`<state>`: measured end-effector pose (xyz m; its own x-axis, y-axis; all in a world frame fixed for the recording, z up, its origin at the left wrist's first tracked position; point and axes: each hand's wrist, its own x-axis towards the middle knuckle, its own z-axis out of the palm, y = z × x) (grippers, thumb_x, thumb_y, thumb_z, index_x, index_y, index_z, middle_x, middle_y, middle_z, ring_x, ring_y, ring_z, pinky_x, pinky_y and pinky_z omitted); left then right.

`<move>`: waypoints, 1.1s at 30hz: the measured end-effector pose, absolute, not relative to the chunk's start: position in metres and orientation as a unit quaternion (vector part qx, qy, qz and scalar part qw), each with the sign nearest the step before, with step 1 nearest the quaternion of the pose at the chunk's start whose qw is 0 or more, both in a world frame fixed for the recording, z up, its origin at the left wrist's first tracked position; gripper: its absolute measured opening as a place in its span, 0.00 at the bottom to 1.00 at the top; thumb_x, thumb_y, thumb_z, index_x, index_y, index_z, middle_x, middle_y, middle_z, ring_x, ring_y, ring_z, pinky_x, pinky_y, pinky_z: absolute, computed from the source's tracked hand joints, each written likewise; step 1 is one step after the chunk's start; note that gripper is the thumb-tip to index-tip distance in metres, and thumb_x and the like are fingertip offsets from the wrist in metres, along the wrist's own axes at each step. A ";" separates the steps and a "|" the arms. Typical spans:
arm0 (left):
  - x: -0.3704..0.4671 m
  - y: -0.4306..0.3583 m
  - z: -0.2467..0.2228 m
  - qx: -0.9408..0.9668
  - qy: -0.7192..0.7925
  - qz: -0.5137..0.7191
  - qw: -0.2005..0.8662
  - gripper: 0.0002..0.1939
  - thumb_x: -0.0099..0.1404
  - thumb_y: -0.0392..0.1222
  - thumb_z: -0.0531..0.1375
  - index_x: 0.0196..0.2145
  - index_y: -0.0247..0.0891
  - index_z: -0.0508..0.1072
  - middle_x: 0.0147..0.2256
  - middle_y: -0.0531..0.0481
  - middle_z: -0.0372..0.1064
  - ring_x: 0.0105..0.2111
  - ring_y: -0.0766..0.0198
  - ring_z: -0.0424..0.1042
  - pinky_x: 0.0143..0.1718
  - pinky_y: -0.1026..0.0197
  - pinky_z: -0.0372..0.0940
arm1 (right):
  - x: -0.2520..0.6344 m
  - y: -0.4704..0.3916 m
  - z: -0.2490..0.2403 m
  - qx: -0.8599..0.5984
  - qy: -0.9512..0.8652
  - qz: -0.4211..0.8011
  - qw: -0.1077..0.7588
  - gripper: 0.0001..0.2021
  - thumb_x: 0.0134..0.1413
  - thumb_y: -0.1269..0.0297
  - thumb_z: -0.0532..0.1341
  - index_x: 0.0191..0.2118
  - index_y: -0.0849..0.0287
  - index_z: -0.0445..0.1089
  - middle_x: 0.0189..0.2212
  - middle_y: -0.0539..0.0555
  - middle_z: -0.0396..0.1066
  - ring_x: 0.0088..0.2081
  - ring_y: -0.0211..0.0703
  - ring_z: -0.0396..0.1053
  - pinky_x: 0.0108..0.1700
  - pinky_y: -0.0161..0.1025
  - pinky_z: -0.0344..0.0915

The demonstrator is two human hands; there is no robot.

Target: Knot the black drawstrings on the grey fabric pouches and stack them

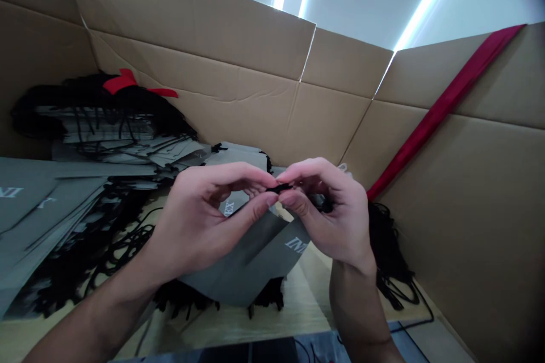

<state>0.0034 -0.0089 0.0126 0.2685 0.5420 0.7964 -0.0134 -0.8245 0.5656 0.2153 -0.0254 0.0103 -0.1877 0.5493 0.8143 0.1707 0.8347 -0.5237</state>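
My left hand (208, 212) and my right hand (330, 209) meet at the centre, thumbs and fingertips pinching a small black cord piece (279, 187) between them. Both hands are closed on it. Just below them lies a grey printed bag (251, 261) with white lettering, partly covered by my fingers. Black cord ends stick out from under its lower edge. Behind my hands, more grey bags (234, 154) are visible.
Grey bags (80, 181) with black cords fill the left side. Behind them is a stack topped with black cords and a red strip (121, 82). Black cords (385, 243) lie at right. Cardboard walls (238, 90) enclose the wooden table (304, 300); a dark red band (447, 107) crosses the right wall.
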 end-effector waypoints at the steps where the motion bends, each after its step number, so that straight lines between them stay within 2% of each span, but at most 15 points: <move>1: 0.003 -0.008 0.013 0.764 0.170 0.571 0.247 0.07 0.71 0.34 0.73 0.46 0.42 0.87 0.37 0.54 0.87 0.35 0.67 0.84 0.39 0.72 0.78 | 0.214 -0.026 0.010 -0.244 -0.747 0.154 0.599 0.10 0.63 0.62 0.80 0.45 0.53 0.82 0.35 0.48 0.82 0.30 0.36 0.76 0.32 0.32 0.74; 4: 0.000 -0.004 0.014 0.790 0.180 0.534 0.241 0.07 0.74 0.38 0.71 0.48 0.40 0.86 0.40 0.51 0.87 0.36 0.65 0.85 0.39 0.70 0.78 | 0.212 -0.028 0.012 -0.276 -0.723 0.136 0.619 0.10 0.63 0.60 0.80 0.41 0.54 0.81 0.31 0.48 0.80 0.27 0.35 0.73 0.28 0.32 0.71; 7: -0.003 0.000 0.015 0.821 0.193 0.504 0.188 0.04 0.76 0.38 0.68 0.44 0.39 0.85 0.35 0.52 0.86 0.30 0.66 0.80 0.33 0.68 0.73 | 0.214 -0.029 0.014 -0.293 -0.716 0.141 0.618 0.09 0.63 0.61 0.80 0.40 0.54 0.81 0.31 0.47 0.79 0.27 0.35 0.72 0.28 0.32 0.71; 13: -0.003 0.000 0.014 0.846 0.174 0.473 0.171 0.08 0.80 0.36 0.62 0.42 0.38 0.82 0.36 0.53 0.83 0.32 0.68 0.78 0.36 0.67 0.70 | 0.222 -0.027 0.014 -0.263 -0.758 0.180 0.569 0.12 0.61 0.62 0.81 0.46 0.54 0.83 0.31 0.46 0.78 0.26 0.34 0.68 0.27 0.32 0.68; 16: -0.002 -0.001 0.015 0.853 0.176 0.465 0.156 0.10 0.81 0.37 0.60 0.40 0.38 0.80 0.30 0.55 0.77 0.27 0.68 0.71 0.31 0.65 0.65 | 0.224 -0.026 0.012 -0.272 -0.755 0.181 0.569 0.12 0.61 0.60 0.81 0.46 0.54 0.83 0.29 0.46 0.77 0.24 0.34 0.65 0.25 0.33 0.65; 18: -0.001 -0.001 0.016 0.857 0.166 0.461 0.159 0.11 0.81 0.37 0.60 0.38 0.39 0.79 0.29 0.54 0.75 0.27 0.67 0.69 0.30 0.64 0.64 | 0.224 -0.027 0.012 -0.271 -0.760 0.176 0.564 0.14 0.60 0.59 0.82 0.48 0.54 0.84 0.32 0.48 0.80 0.26 0.34 0.67 0.26 0.33 0.66; 22: -0.002 -0.002 0.018 0.862 0.150 0.448 0.186 0.13 0.80 0.36 0.59 0.36 0.39 0.78 0.31 0.52 0.76 0.30 0.65 0.72 0.33 0.63 0.66 | 0.224 -0.025 0.013 -0.239 -0.792 0.146 0.542 0.14 0.59 0.63 0.82 0.48 0.53 0.84 0.40 0.50 0.83 0.35 0.37 0.76 0.33 0.33 0.70; 26: -0.004 -0.002 0.018 0.867 0.155 0.434 0.189 0.13 0.80 0.36 0.59 0.36 0.38 0.78 0.30 0.52 0.75 0.29 0.66 0.71 0.33 0.64 0.66 | 0.224 -0.023 0.013 -0.237 -0.806 0.150 0.521 0.13 0.59 0.66 0.81 0.46 0.55 0.82 0.36 0.47 0.80 0.31 0.34 0.71 0.32 0.31 0.69; 30: -0.006 -0.002 0.020 0.878 0.160 0.404 0.201 0.15 0.80 0.40 0.59 0.34 0.39 0.79 0.26 0.52 0.73 0.26 0.65 0.68 0.28 0.64 0.65 | 0.225 -0.023 0.013 -0.219 -0.811 0.183 0.511 0.12 0.60 0.63 0.81 0.44 0.56 0.81 0.34 0.47 0.80 0.29 0.34 0.73 0.30 0.30 0.70; 33: -0.007 -0.001 0.022 0.877 0.147 0.394 0.233 0.19 0.80 0.47 0.61 0.30 0.41 0.78 0.25 0.51 0.72 0.26 0.61 0.71 0.28 0.62 0.70 | 0.226 -0.023 0.014 -0.202 -0.813 0.211 0.504 0.13 0.59 0.59 0.82 0.42 0.57 0.81 0.34 0.49 0.81 0.28 0.35 0.74 0.28 0.31 0.70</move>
